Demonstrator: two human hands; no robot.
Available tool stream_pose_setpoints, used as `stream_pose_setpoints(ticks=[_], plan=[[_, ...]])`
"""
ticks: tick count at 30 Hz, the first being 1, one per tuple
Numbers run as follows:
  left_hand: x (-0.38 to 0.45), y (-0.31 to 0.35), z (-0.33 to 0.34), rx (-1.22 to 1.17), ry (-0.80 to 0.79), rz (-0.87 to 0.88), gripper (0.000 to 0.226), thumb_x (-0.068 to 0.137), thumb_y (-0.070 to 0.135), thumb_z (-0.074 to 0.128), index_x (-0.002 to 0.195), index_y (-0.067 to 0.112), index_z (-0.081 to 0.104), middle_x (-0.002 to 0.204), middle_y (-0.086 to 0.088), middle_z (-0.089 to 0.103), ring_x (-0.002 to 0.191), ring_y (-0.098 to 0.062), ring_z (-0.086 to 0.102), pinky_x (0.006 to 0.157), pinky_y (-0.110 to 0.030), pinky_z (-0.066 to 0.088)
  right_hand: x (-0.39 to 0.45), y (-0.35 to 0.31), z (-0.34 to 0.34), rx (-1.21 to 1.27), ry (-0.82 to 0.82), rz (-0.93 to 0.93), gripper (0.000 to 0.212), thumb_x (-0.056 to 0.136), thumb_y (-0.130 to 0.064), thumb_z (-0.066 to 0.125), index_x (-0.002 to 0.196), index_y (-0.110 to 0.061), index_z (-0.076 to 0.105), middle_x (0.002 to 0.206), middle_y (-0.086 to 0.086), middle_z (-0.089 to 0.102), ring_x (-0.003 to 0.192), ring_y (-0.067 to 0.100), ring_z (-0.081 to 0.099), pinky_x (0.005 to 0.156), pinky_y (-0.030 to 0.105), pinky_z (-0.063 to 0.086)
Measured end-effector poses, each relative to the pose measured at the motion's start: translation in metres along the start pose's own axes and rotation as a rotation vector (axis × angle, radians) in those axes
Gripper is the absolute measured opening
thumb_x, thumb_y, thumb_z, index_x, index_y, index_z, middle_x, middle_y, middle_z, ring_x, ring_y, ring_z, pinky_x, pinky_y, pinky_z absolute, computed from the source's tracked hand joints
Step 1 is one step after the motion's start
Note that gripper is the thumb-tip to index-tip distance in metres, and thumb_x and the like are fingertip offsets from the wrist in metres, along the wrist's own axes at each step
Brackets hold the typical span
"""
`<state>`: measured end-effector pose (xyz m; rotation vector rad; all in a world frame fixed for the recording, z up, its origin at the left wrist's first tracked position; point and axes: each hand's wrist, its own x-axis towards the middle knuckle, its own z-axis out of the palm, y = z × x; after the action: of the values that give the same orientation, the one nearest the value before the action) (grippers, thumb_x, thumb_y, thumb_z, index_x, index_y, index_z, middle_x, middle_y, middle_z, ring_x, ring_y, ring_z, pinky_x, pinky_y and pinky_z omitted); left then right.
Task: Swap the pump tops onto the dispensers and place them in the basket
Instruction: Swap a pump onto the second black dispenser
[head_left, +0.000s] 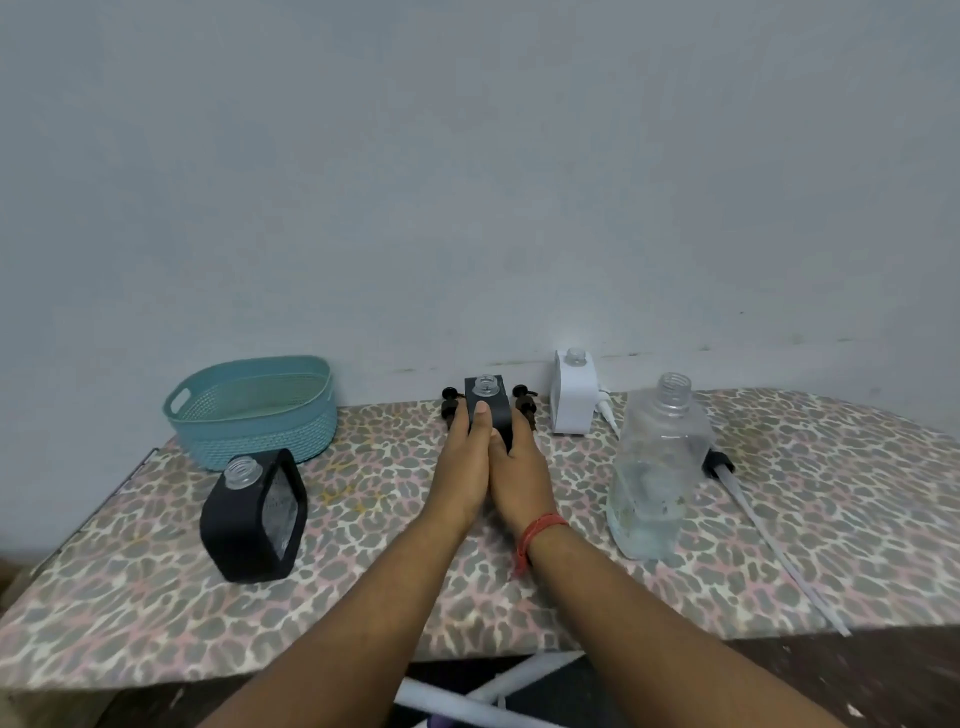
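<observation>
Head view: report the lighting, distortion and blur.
Head view: dim, flat light with faint shadows; wide-angle bending curves the table edge; soft overall, the clear bottle slightly smeared; both hands on the small black dispenser readable.

basket (253, 410) far-left | 4 dispensers on table (831, 519) | pump tops (523, 404) behind hands

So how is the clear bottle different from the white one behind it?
The clear bottle is see-through, rounded and stands nearer the person; the white bottle is opaque, boxy and stands at the wall. The clear bottle also looks larger. Both stand upright on the table with open necks, no pump fitted.
</observation>
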<state>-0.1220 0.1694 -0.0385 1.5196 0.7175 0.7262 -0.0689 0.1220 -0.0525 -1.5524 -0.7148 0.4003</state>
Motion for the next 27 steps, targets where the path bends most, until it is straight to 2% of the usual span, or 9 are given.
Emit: stream_pose_setpoints(ticks=[4,5,9,14,19,23,25,27], plan=[[-0.039,0.000,-0.009,-0.014,0.007,0.002,0.087,0.081,0.081,0.040,0.156,0.038,0.036,0.155,0.008,0.048,0.140,-0.011,0.046,0.120,-0.042,0.035,-0.039,-0.009,-0.003,-0.001,-0.005,-0.012,0.031,0.102,-0.030,0.046,0.131,-0.037,0.054,0.116,-0.016,0.065,0.104,0.002,0.063,0.089,0.025,0.052],[-0.048,0.001,-0.011,-0.018,0.007,-0.001,0.086,0.083,0.080,0.040,0.157,0.037,0.034,0.157,0.008,0.045,0.141,-0.011,0.045,0.121,-0.042,0.034,-0.047,-0.010,-0.003,-0.003,-0.006,-0.015,0.032,0.102,-0.030,0.046,0.132,-0.037,0.053,0.116,-0.016,0.065,0.104,0.002,0.063,0.088,0.025,0.052],[-0.084,0.008,-0.017,-0.027,0.003,0.012,0.057,0.105,0.057,0.037,0.157,0.034,0.035,0.157,0.009,0.044,0.142,-0.009,0.042,0.122,-0.037,0.031,-0.081,-0.017,-0.005,-0.010,-0.009,-0.039,0.032,0.102,-0.028,0.046,0.133,-0.036,0.052,0.116,-0.017,0.064,0.105,0.001,0.062,0.088,0.024,0.050],[-0.107,0.005,-0.022,-0.017,-0.013,0.010,0.059,0.104,0.058,0.036,0.158,0.034,0.034,0.156,0.009,0.044,0.142,-0.012,0.043,0.121,-0.039,0.033,-0.106,-0.021,-0.010,-0.003,-0.016,-0.054,0.028,0.102,-0.027,0.047,0.126,-0.042,0.052,0.111,-0.022,0.064,0.100,-0.003,0.062,0.082,0.019,0.050],[-0.117,-0.002,-0.022,-0.013,-0.025,0.019,0.054,0.106,0.053,0.036,0.157,0.035,0.035,0.155,0.007,0.047,0.140,-0.011,0.045,0.121,-0.040,0.033,-0.114,-0.008,-0.012,-0.030,-0.042,-0.061,0.034,0.102,-0.027,0.047,0.133,-0.040,0.049,0.120,-0.014,0.064,0.106,0.004,0.063,0.091,0.029,0.053],[-0.117,-0.008,-0.022,0.002,-0.028,0.001,0.067,0.097,0.067,0.038,0.158,0.037,0.033,0.157,0.005,0.044,0.142,-0.012,0.044,0.121,-0.042,0.033,-0.114,-0.002,-0.014,-0.071,-0.064,-0.090,0.041,0.101,-0.027,0.048,0.140,-0.040,0.044,0.126,-0.014,0.062,0.111,0.002,0.060,0.096,0.032,0.053],[-0.119,-0.003,-0.022,-0.005,-0.023,0.003,0.065,0.102,0.062,0.037,0.160,0.034,0.028,0.161,0.004,0.040,0.145,-0.014,0.041,0.123,-0.040,0.030,-0.114,-0.003,-0.018,-0.095,-0.074,-0.106,0.044,0.102,-0.026,0.047,0.143,-0.037,0.042,0.132,-0.013,0.058,0.118,0.004,0.057,0.102,0.032,0.049],[-0.120,0.000,-0.023,0.017,-0.003,0.008,0.064,0.106,0.054,0.035,0.163,0.030,0.018,0.165,0.005,0.030,0.150,-0.016,0.033,0.121,-0.032,0.025,-0.113,-0.005,-0.025,-0.140,-0.066,-0.113,0.050,0.103,-0.025,0.045,0.151,-0.029,0.033,0.149,-0.008,0.047,0.134,0.010,0.047,0.111,0.027,0.038]])
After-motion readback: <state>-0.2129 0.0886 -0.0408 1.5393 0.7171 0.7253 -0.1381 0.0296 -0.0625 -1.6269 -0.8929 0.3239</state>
